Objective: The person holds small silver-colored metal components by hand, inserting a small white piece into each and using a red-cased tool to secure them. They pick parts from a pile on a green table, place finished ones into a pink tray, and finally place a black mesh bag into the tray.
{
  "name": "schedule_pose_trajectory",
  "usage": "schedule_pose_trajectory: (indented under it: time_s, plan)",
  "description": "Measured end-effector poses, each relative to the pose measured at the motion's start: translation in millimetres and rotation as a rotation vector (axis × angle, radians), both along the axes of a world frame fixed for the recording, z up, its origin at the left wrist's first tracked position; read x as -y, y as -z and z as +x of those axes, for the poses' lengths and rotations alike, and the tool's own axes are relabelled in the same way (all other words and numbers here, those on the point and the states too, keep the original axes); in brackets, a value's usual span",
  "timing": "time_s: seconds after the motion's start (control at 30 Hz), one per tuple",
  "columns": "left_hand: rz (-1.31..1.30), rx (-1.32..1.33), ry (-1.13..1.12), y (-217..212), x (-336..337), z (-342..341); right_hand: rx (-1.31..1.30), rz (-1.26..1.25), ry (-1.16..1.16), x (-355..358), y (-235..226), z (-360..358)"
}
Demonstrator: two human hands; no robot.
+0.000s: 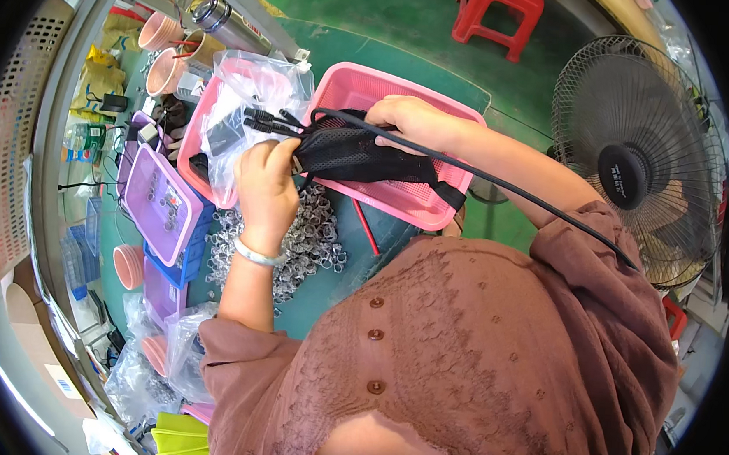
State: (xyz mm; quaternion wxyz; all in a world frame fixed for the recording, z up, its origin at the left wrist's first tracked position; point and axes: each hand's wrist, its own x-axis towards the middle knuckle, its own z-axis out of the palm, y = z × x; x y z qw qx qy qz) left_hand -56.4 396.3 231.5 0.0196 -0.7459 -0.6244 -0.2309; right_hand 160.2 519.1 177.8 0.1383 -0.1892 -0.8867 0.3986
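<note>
A black mesh fabric piece (360, 155), like a pouch or band with a strap, hangs over the pink basket (456, 211). My left hand (267, 169) is closed on its left end, near several black cable plugs (273, 122). The far edge of the mesh is under my right hand (411, 121), whose fingers curl round it; the fingertips are partly hidden. A thick black cable (499, 182) leaves the mesh and passes across my right forearm toward my shoulder. Below my left hand lies a heap of small shiny metal-looking pieces (306, 241) on the green table.
Left of the basket stand another pink basket holding clear plastic bags (265, 86) and a purple tray (164, 205). A steel flask (227, 24) and orange cups (165, 70) are at the back left. A fan (632, 159) stands right, a red stool (497, 20) beyond the table.
</note>
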Motion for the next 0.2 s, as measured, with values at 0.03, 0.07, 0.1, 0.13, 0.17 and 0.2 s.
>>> schedule_pose_trajectory:
  time_s: [0.03,0.07,0.1,0.13,0.17,0.2]
  plan:
    - [-0.017,-0.142,-0.049,-6,0,8,-0.068,0.074,-0.014,1,8,0]
    - [0.054,-0.169,0.027,-14,-2,16,-0.136,0.147,-0.026,3,12,-1]
    - [0.122,-0.198,0.089,-19,-4,24,-0.243,0.117,-0.013,10,9,-4]
    - [0.122,-0.168,0.194,-19,-7,30,-0.261,0.111,-0.027,19,2,-6]
    - [0.077,-0.144,0.281,-19,-9,37,-0.272,0.103,-0.034,26,-6,-6]
    - [0.071,-0.14,0.277,-19,-6,37,-0.226,0.092,-0.114,30,-11,-6]
